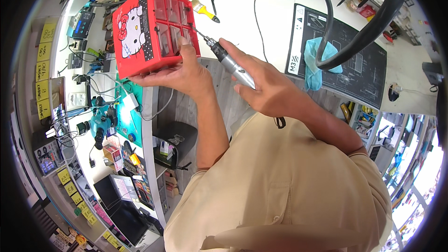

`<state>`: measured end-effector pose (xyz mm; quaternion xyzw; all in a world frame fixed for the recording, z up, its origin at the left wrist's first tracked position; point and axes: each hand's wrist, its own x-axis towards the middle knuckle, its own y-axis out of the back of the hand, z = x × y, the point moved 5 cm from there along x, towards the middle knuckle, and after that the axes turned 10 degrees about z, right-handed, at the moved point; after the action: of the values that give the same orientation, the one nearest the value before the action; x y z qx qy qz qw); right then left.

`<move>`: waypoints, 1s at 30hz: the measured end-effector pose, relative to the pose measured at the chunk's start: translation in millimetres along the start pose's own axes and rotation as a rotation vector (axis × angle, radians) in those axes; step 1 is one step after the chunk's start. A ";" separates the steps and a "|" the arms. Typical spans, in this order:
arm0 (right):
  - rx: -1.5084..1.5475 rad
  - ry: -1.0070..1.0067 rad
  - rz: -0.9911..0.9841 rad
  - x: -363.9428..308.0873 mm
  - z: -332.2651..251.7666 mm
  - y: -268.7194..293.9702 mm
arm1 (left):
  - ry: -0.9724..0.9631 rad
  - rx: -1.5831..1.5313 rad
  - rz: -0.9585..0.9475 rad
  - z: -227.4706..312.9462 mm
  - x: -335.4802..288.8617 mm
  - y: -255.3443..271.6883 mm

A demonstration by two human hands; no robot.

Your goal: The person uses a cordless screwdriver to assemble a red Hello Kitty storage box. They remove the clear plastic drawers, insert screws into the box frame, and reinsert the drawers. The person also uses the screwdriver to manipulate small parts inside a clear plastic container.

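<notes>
Gripping from below, the left hand [193, 72] has the red plastic drawer box [148, 32] with a white cartoon cat on its side, fingers spread under it and thumb pressed over the front, closed snugly round that lower edge! Up at the left end of the glossy white worktable [238, 0] sits that box in view, its small clear drawers [171, 9] facing right. Now the right hand [273, 86], wrapped firmly round a slim silver-and-black powered screwdriver [228, 60], aims the thin bit at the drawer front; whether it touches, I can't tell. Just beyond lie a yellow-handled flat paintbrush [204, 11] and a slender black pen [213, 3], while off to the right a light-blue cloth [313, 79] drapes across the dark printed work mat [361, 67]
</notes>
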<state>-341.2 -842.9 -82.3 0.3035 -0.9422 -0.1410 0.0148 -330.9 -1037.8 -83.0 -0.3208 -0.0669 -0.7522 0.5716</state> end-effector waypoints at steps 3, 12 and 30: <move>0.008 0.018 0.037 0.7 0.9 -1.7 | 0.007 -0.013 -0.011 1.2 -2.8 -1.9; 0.178 -0.031 0.049 3.2 4.9 -11.1 | -0.004 0.040 0.024 4.4 -6.5 -3.1; 0.108 -0.084 0.074 13.0 11.3 -18.1 | 0.027 0.055 0.003 -4.5 -9.6 -10.3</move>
<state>-342.8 -861.6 -98.9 0.2627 -0.9588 -0.1021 -0.0360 -340.7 -1028.5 -89.1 -0.2950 -0.0793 -0.7536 0.5821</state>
